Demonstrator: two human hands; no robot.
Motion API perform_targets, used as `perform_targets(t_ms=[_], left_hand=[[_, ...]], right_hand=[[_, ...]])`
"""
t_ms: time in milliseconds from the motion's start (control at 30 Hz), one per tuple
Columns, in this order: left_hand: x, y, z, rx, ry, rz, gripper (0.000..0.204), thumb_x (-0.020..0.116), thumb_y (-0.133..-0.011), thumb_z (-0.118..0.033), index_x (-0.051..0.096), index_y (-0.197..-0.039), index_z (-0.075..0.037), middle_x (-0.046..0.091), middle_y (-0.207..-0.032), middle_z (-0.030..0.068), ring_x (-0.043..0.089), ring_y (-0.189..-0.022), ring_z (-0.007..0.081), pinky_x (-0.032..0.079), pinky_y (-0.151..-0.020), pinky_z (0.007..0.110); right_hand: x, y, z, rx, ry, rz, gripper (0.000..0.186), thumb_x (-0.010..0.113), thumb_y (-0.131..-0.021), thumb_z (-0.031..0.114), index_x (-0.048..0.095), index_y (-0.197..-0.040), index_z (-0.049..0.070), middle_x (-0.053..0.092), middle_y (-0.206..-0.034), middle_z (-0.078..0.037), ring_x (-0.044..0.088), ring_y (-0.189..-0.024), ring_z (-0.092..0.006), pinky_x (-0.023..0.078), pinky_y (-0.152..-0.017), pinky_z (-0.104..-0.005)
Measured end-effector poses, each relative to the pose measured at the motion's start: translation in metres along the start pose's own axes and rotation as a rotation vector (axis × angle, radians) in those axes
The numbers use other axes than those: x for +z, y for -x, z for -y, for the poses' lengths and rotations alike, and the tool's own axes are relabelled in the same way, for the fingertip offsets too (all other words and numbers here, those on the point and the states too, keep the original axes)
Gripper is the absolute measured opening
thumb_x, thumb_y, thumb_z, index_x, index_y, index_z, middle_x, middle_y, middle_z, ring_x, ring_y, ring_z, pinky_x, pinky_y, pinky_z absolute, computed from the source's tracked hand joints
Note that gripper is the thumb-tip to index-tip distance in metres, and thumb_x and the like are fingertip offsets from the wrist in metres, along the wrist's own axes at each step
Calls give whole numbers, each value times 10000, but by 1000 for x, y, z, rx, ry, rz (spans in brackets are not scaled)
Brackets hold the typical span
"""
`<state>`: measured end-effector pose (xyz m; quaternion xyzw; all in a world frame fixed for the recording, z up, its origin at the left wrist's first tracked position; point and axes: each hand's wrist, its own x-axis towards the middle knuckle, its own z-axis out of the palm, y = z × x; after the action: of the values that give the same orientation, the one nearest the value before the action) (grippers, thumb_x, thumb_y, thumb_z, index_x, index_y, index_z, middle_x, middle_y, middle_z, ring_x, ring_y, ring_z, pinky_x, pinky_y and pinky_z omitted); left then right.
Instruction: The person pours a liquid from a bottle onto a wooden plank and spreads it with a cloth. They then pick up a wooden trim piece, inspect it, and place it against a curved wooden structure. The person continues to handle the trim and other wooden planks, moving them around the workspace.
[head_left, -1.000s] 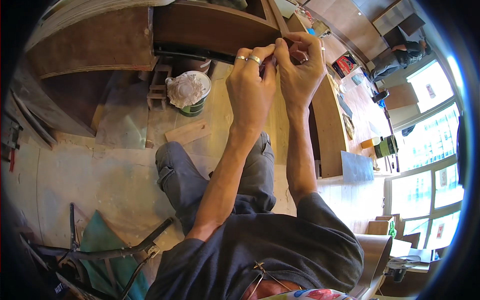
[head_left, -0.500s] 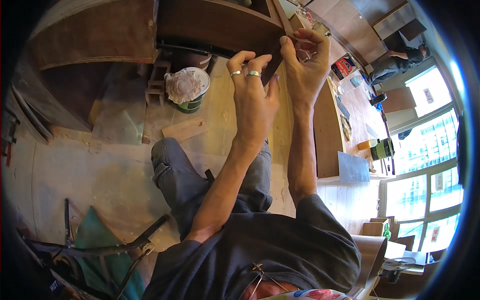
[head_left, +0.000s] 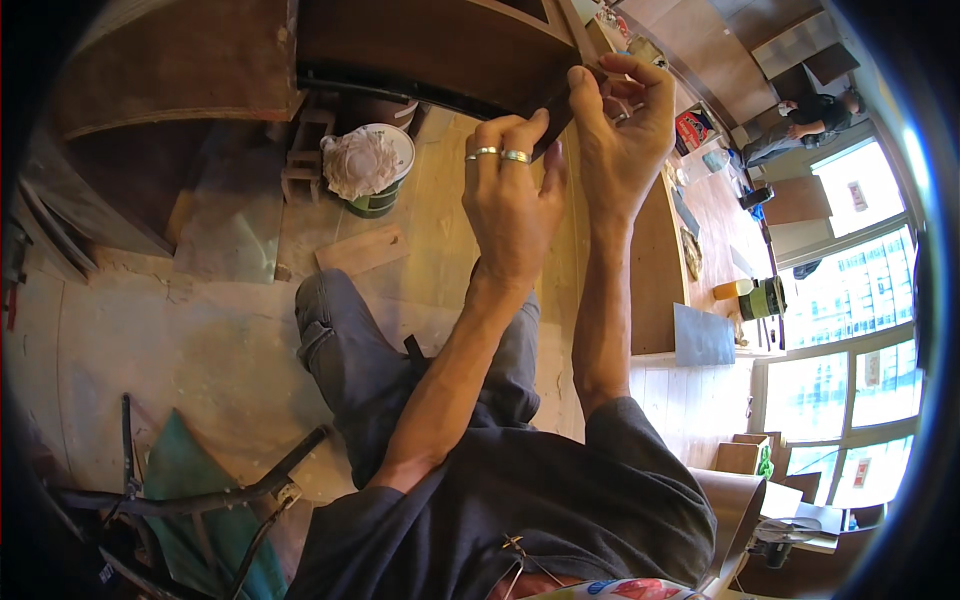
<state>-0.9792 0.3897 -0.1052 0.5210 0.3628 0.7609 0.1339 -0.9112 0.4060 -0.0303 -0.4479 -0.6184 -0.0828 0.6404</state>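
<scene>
In front of me a brown wooden cabinet (head_left: 430,50) has a dark lower edge along its front. At its right corner my left hand (head_left: 512,195) is closed, fingers curled, with a dark strip-like edge (head_left: 553,128) between index finger and thumb. Whether that edge is a separate piece or part of the cabinet, I cannot tell. Just right of it, my right hand (head_left: 628,150) is raised at the same corner, its fingers bent toward the thumb. What its fingertips hold, if anything, is hidden. Rings show on the left hand.
A bucket (head_left: 378,195) with a crumpled pale cloth (head_left: 360,165) on its lid stands under the cabinet. A loose board (head_left: 362,248) lies on the floor. To the right is a cluttered workbench (head_left: 655,260). A metal frame (head_left: 230,498) with green fabric sits lower left. Another person (head_left: 810,120) is at far right.
My left hand's fingers have moved up and right, closing around the dark edge. My right hand has shifted slightly to the right. The distant person's arm has come up.
</scene>
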Motion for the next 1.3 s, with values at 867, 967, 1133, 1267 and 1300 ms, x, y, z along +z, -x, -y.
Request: perform_targets(t_ms=[867, 967, 1133, 1267, 1300], left_hand=[[5, 1, 9, 75, -35, -78, 443, 790, -691, 60, 744, -1113, -67, 645, -949, 80, 639, -850, 242, 533, -749, 347], [6, 2, 10, 78, -38, -83, 445, 794, -691, 57, 745, -1115, -70, 641, -944, 77, 639, -846, 240, 533, -747, 346], [7, 2, 11, 62, -47, -74, 436, 798, -692, 52, 749, -1108, -71, 638, -947, 78, 639, -846, 237, 533, -743, 348], [9, 1, 12, 87, -53, -89, 433, 796, -706, 44, 727, -1117, -68, 638, -949, 81, 637, -861, 237, 533, -741, 350], [9, 2, 13, 90, -71, -86, 428, 797, -711, 40, 718, -1118, -64, 637, -950, 83, 636, -864, 239, 533, -742, 351]], right_hand=[[0, 0, -5, -68, -77, 13, 299, 812, -829, 41, 625, -1062, 31, 638, -936, -19, 563, -787, -37, 461, -618, -172], [-1, 0, -8, -61, -91, 29, 306, 811, -829, 37, 622, -1069, 30, 642, -949, -20, 562, -784, -37, 463, -623, -172], [-4, 3, -10, -41, -99, 39, 327, 802, -834, 22, 610, -1098, 39, 645, -1024, -23, 564, -811, -50, 474, -653, -184], [-6, 8, -12, -14, -143, 86, 405, 800, -836, 18, 581, -1176, 47, 624, -1110, -37, 571, -884, -77, 488, -729, -212], [-6, 9, -14, -15, -157, 92, 425, 801, -836, 19, 573, -1194, 48, 615, -1128, -40, 572, -899, -83, 490, -747, -219]])
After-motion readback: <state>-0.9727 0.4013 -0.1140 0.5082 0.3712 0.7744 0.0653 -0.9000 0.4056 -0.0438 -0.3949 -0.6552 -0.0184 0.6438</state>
